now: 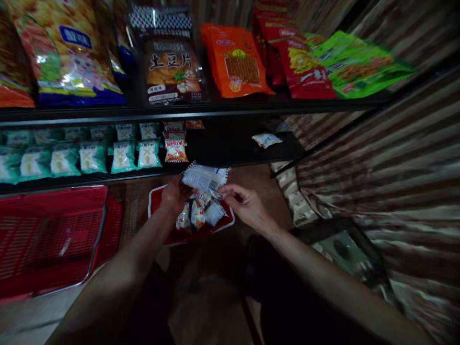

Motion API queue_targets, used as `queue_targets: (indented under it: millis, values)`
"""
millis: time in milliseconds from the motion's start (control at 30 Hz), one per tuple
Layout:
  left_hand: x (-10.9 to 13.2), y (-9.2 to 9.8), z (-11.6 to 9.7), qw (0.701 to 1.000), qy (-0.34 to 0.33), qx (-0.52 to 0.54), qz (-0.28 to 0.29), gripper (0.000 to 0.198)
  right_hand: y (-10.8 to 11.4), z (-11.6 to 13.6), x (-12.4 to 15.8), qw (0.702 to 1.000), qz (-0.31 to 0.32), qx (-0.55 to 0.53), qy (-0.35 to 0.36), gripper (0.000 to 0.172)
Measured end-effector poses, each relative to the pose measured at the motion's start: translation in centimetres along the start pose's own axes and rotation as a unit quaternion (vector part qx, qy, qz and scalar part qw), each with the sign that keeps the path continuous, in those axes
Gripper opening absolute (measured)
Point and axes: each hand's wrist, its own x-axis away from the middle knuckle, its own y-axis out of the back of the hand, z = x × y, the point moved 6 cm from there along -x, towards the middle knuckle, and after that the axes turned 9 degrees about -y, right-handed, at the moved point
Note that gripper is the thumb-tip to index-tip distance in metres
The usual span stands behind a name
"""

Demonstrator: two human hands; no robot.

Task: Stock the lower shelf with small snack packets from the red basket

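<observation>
Between my hands is a small white snack packet (205, 177) with a barcode side facing up and a striped crimped edge. My right hand (246, 205) pinches its right corner between thumb and fingers. At its left end is my left hand (172, 195), closed against the packet, its fingertips partly hidden. Just below sits a small red tray (155, 197) with a white rim. Several similar snack packets (198, 213) lie in the tray, some orange and white, one turned pale side up. The packet in my hands is above them, close to the lower shelf's front edge.
On the lower black shelf (223, 143) stand rows of green-and-white packets (92, 157), a short column of orange-and-white packets (176, 147) and a lone packet (266, 140). Larger snack bags (237, 62) line the upper shelf. A red shopping basket (104, 211) is at left, a draped striped curtain (377, 158) at right.
</observation>
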Motion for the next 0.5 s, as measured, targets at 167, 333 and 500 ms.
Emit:
queue_targets:
  millis: [167, 333, 500]
  values:
    - [-0.3, 0.1, 0.6, 0.999, 0.034, 0.007, 0.011, 0.017, -0.2, 2.3, 1.4, 0.999, -0.003, 0.011, 0.043, 0.021]
    - [-0.2, 0.1, 0.6, 0.999, 0.03, 0.016, 0.01, 0.019, -0.7, 1.6, 1.4, 1.0, 0.006, -0.025, -0.008, 0.022]
    - [-0.1, 0.4, 0.4, 1.0, 0.018, 0.022, 0.013, 0.016, -1.1, 0.3, 1.0, 0.997, -0.003, -0.063, -0.046, 0.025]
